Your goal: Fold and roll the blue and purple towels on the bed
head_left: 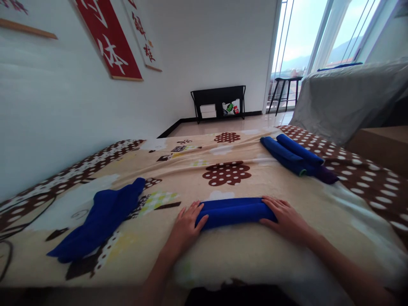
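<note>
A blue towel (234, 213), rolled into a long bundle, lies crosswise on the patterned blanket (191, 182) right in front of me. My left hand (190, 221) holds its left end, the thumb on the near side and the fingers over the far side. At the other end my right hand (283, 214) grips the roll in the same way. Off to the left, a crumpled blue cloth (102, 216) lies loose. Several rolled blue towels (291, 155) rest side by side at the right, one showing a green edge and one a dark purple end.
A black rack (218, 94) with a white box (208, 111) stands against the far wall. Beyond the bed's right side are a grey-covered piece of furniture (350, 93) and a black stool (288, 80) by the window. A dark cable (47, 208) loops at the left edge.
</note>
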A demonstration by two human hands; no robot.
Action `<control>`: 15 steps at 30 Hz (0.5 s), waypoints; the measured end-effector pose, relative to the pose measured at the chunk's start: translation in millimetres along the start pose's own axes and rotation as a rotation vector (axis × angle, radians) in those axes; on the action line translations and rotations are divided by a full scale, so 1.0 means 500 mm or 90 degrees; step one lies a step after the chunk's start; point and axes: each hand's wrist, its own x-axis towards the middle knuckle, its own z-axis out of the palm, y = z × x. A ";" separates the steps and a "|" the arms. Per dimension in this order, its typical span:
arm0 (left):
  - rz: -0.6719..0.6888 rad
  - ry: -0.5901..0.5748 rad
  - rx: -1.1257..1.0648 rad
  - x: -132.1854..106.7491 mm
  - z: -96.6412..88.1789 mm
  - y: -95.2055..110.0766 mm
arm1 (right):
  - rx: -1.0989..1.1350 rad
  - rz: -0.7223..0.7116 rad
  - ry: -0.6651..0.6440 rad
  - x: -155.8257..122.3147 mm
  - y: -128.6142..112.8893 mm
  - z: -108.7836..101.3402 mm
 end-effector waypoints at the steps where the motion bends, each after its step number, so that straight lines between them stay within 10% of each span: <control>1: 0.001 0.000 -0.002 0.000 0.000 0.001 | -0.001 0.000 0.000 0.000 -0.002 -0.001; 15: 0.005 0.067 0.061 -0.004 0.006 0.008 | -0.010 -0.010 0.020 -0.004 -0.002 0.002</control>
